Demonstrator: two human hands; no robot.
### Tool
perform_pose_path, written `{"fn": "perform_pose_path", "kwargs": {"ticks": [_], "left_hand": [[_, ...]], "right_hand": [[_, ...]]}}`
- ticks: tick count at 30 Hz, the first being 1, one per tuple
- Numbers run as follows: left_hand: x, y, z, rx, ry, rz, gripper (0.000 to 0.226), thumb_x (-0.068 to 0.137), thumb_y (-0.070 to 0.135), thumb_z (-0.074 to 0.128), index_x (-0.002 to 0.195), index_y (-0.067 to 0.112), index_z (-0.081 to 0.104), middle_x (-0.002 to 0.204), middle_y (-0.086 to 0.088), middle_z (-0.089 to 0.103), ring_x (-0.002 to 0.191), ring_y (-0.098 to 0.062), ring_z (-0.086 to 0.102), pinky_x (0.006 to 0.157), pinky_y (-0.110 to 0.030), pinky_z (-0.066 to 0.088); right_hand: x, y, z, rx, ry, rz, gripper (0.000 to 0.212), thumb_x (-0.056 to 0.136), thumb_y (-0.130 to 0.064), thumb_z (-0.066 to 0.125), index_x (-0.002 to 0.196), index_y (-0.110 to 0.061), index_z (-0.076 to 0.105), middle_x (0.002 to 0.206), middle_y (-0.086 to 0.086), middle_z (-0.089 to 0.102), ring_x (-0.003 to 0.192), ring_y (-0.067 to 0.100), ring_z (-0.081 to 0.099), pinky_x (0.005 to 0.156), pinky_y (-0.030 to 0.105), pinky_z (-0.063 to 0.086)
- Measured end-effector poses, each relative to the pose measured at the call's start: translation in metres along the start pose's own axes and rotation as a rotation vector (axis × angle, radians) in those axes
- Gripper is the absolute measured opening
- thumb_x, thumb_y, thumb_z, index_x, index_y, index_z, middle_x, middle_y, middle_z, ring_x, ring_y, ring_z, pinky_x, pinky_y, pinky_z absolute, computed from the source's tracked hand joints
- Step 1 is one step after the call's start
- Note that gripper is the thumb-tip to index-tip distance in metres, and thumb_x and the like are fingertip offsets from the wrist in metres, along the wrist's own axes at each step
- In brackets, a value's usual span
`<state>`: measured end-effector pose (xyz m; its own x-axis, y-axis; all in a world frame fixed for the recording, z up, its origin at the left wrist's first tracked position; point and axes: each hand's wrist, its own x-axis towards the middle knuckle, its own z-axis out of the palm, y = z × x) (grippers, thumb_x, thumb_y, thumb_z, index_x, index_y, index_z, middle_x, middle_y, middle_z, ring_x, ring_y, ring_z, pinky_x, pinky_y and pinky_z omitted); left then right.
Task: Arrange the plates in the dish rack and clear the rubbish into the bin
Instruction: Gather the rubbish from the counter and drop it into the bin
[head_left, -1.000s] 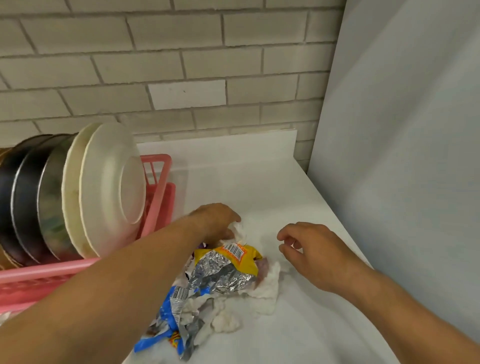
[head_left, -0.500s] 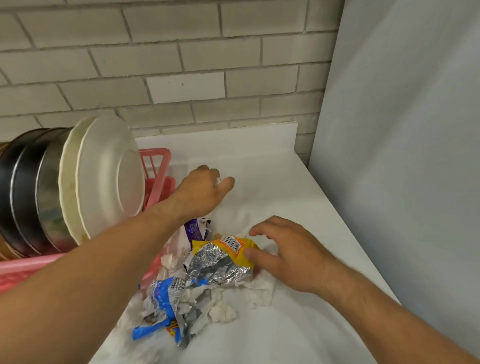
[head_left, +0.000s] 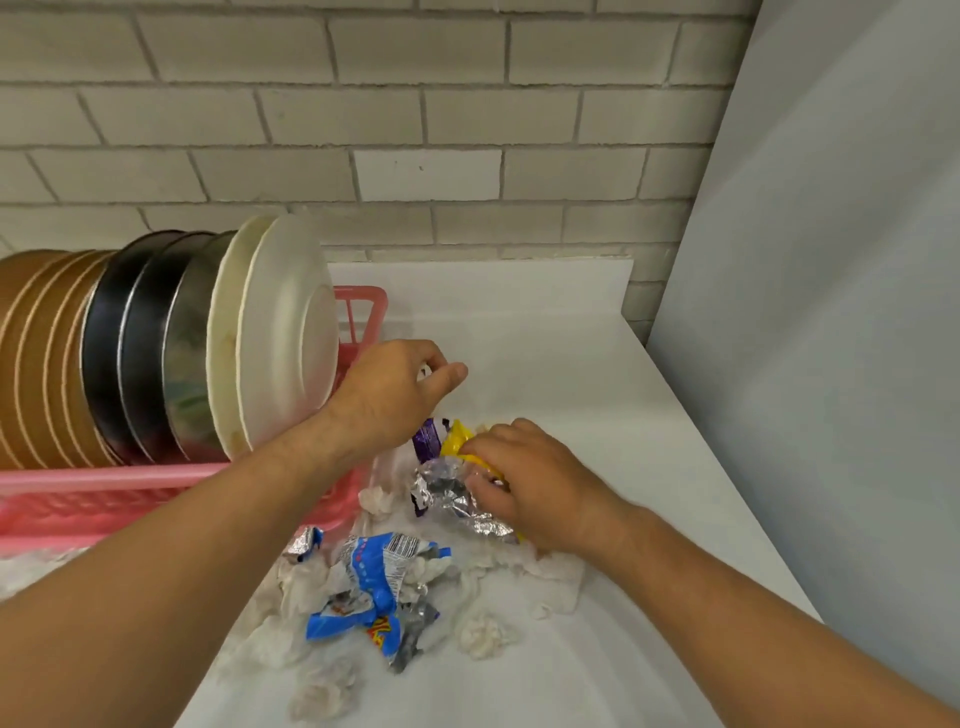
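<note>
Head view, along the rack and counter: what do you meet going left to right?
Brown ribbed plates → black plates → white plates → left hand → right hand on the yellow foil wrapper → grey side panel.

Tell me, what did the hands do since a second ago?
The right hand slid left onto the yellow foil wrapper and took hold of it. The left hand lifted off the rubbish and moved back toward the wall, pinching something small and white. The plates stayed in the pink rack.
</note>
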<state>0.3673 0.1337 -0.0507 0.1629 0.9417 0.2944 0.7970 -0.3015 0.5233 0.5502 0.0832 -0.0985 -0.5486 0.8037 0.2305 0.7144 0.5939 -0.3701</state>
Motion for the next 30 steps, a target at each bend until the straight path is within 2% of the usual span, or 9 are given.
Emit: {"fn": "perform_pose_path", "kwargs": {"ticks": [2, 5, 9, 12, 17, 21, 23, 26, 30], "left_hand": [[0.001, 0.000, -0.008, -0.034, 0.060, -0.044, 0.026, 0.086, 0.053, 0.056, 0.076, 0.029, 0.060, 0.051, 0.010, 0.051, 0.043, 0.001, 0.049, 0.047, -0.021, 0.030], [0.001, 0.004, -0.014, -0.067, 0.040, -0.073, 0.028, 0.084, 0.057, 0.058, 0.078, 0.030, 0.059, 0.055, 0.012, 0.057, 0.046, -0.001, 0.052, 0.044, -0.017, 0.033], [-0.005, 0.017, -0.003, -0.044, -0.101, -0.013, 0.025, 0.085, 0.052, 0.060, 0.077, 0.029, 0.060, 0.052, 0.007, 0.054, 0.049, -0.004, 0.057, 0.049, -0.015, 0.030], [-0.010, 0.028, 0.013, -0.006, -0.197, 0.061, 0.022, 0.086, 0.049, 0.060, 0.079, 0.028, 0.061, 0.056, 0.010, 0.054, 0.051, -0.002, 0.055, 0.048, -0.017, 0.032], [-0.017, 0.037, 0.048, 0.155, -0.345, 0.183, 0.024, 0.091, 0.047, 0.049, 0.095, 0.026, 0.060, 0.096, 0.004, 0.062, 0.086, -0.015, 0.056, 0.074, -0.032, 0.045], [-0.016, 0.029, 0.062, 0.262, -0.343, 0.101, 0.028, 0.094, 0.043, 0.042, 0.111, 0.024, 0.055, 0.103, 0.000, 0.060, 0.087, -0.019, 0.056, 0.076, -0.035, 0.048], [-0.014, 0.025, 0.067, 0.294, -0.345, 0.057, 0.033, 0.094, 0.042, 0.042, 0.119, 0.023, 0.051, 0.106, -0.001, 0.058, 0.087, -0.020, 0.055, 0.076, -0.034, 0.048], [-0.012, 0.024, 0.074, 0.319, -0.336, 0.006, 0.043, 0.093, 0.047, 0.044, 0.127, 0.022, 0.045, 0.112, -0.004, 0.058, 0.094, -0.023, 0.057, 0.080, -0.039, 0.050], [0.004, 0.023, 0.083, 0.387, -0.346, -0.084, 0.061, 0.091, 0.057, 0.041, 0.137, 0.018, 0.035, 0.122, -0.008, 0.055, 0.106, -0.029, 0.056, 0.082, -0.041, 0.050]], "right_hand": [[0.003, -0.001, -0.024, 0.023, 0.109, 0.039, 0.018, 0.088, -0.035, 0.060, 0.083, -0.020, 0.053, 0.078, -0.003, 0.053, 0.079, 0.018, 0.045, 0.072, 0.036, 0.043], [0.000, 0.007, -0.066, -0.018, 0.275, 0.209, 0.031, 0.079, -0.045, 0.070, 0.077, -0.018, 0.055, 0.072, -0.003, 0.057, 0.069, 0.020, 0.053, 0.061, 0.033, 0.042], [-0.020, 0.026, -0.095, -0.068, 0.349, 0.309, 0.028, 0.082, -0.016, 0.068, 0.061, -0.017, 0.048, 0.083, 0.002, 0.051, 0.081, 0.026, 0.053, 0.071, 0.030, 0.040], [-0.043, 0.039, -0.098, -0.118, 0.280, 0.378, 0.004, 0.083, -0.003, 0.059, 0.080, -0.005, 0.062, 0.126, 0.008, 0.053, 0.111, 0.027, 0.053, 0.090, 0.027, 0.040], [-0.086, 0.048, -0.083, -0.023, 0.318, 0.634, 0.020, 0.083, -0.003, 0.042, 0.087, -0.022, 0.046, 0.081, 0.005, 0.061, 0.070, 0.036, 0.055, 0.056, 0.043, 0.053], [-0.106, 0.056, -0.065, -0.060, 0.335, 0.654, 0.029, 0.087, -0.008, 0.041, 0.104, -0.024, 0.057, 0.095, 0.008, 0.065, 0.083, 0.033, 0.057, 0.073, 0.040, 0.050], [-0.114, 0.060, -0.053, -0.014, 0.333, 0.671, 0.027, 0.093, -0.029, 0.042, 0.115, -0.026, 0.056, 0.103, 0.007, 0.064, 0.094, 0.029, 0.058, 0.082, 0.038, 0.048], [-0.125, 0.061, -0.033, 0.037, 0.192, 0.733, 0.064, 0.075, -0.074, 0.048, 0.126, -0.036, 0.045, 0.109, -0.004, 0.052, 0.098, 0.018, 0.053, 0.089, 0.033, 0.045], [-0.141, 0.073, -0.009, 0.088, 0.157, 0.685, 0.049, 0.077, -0.043, 0.067, 0.119, -0.035, 0.043, 0.101, -0.014, 0.039, 0.087, 0.012, 0.053, 0.076, 0.024, 0.044]]}}
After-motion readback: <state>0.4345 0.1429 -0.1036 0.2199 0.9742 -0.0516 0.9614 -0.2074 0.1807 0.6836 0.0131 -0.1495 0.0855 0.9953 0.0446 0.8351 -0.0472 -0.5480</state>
